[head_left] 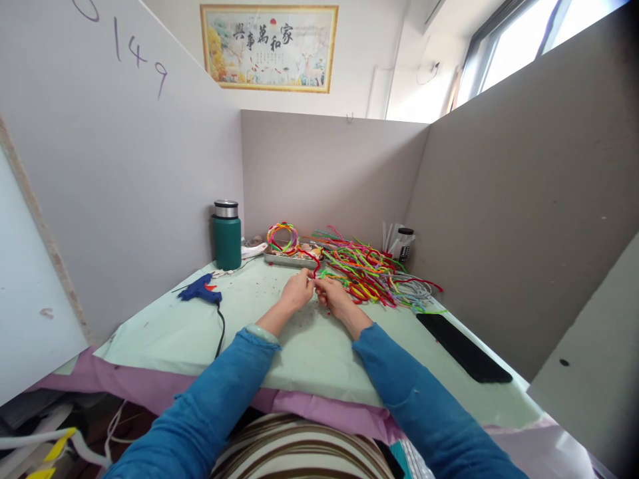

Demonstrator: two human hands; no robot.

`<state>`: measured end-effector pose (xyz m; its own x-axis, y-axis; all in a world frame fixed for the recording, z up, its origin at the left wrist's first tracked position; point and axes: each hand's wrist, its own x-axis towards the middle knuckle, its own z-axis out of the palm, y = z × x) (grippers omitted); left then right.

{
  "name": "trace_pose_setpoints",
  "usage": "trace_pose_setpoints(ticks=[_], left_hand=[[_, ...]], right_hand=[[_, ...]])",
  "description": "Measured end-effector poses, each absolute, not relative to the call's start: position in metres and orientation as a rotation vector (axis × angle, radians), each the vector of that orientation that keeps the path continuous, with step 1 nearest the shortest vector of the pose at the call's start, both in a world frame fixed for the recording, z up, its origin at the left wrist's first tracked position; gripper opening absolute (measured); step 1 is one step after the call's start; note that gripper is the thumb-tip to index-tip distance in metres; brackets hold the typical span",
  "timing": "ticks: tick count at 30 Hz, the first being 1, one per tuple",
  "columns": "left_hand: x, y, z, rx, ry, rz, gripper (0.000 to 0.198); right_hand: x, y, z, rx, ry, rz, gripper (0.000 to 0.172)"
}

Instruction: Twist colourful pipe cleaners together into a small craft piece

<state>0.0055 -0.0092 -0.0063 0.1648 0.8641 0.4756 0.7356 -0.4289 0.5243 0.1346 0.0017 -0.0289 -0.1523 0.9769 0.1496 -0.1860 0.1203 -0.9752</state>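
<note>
A red pipe cleaner rises from between my fingertips and bends up to the left over a metal tray. My left hand pinches it from the left. From the right, my right hand closes its fingers on it, the two hands almost touching. Just behind and to the right lies a tangled heap of colourful pipe cleaners. The tray behind my hands holds small bits I cannot make out, with a ring of coloured pipe cleaners upright at it.
A blue glue gun lies at the left, its black cord running toward the front edge. Behind it stands a green bottle. A flat black object rests at the right, and a black-lidded jar stands at the back right. Grey partitions enclose the table.
</note>
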Motion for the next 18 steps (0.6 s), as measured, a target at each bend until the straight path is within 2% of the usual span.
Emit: trace_pose_setpoints(ticks=[18], left_hand=[[0.0055, -0.0107, -0.0048, 2.293, 1.548, 1.075, 0.020]], right_hand=[[0.1343, 0.0010, -0.0278, -0.938, -1.269, 1.278, 0.025]])
